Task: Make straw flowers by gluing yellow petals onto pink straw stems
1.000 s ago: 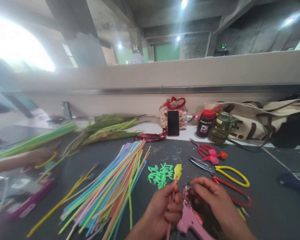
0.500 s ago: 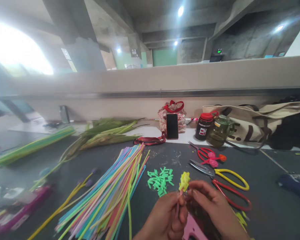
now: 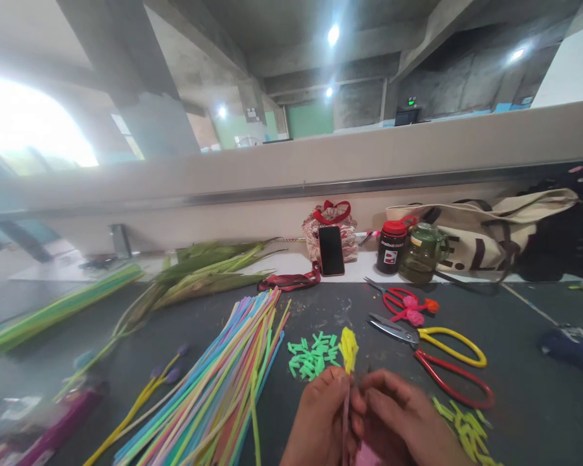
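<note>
My left hand (image 3: 320, 414) is closed around a thin pinkish stem topped with a tuft of short yellow chenille pieces (image 3: 349, 349). The tuft stands upright just above the fingertips. My right hand (image 3: 407, 417) is close beside the stem, thumb and fingers drawn together in a pinch; anything between them is too small and blurred to make out. Short green chenille pieces (image 3: 313, 357) lie in a pile just beyond my left hand. Yellow-green pieces (image 3: 466, 427) are scattered to the right of my right hand. A pink object (image 3: 367, 453) shows partly below my hands.
Long multicoloured chenille stems (image 3: 213, 382) lie left of my hands. Large scissors (image 3: 451, 340) and smaller red-handled scissors (image 3: 393, 301) rest to the right. Along the back stand a phone (image 3: 331, 250), a black bottle (image 3: 391, 249), a green jug (image 3: 420, 255) and a canvas bag (image 3: 485, 239).
The yellow tuft has turned and looks narrower, and it sits slightly further left. My right fingers have drawn a little away from it. The camera view has tilted, showing more yellow-green pieces.
</note>
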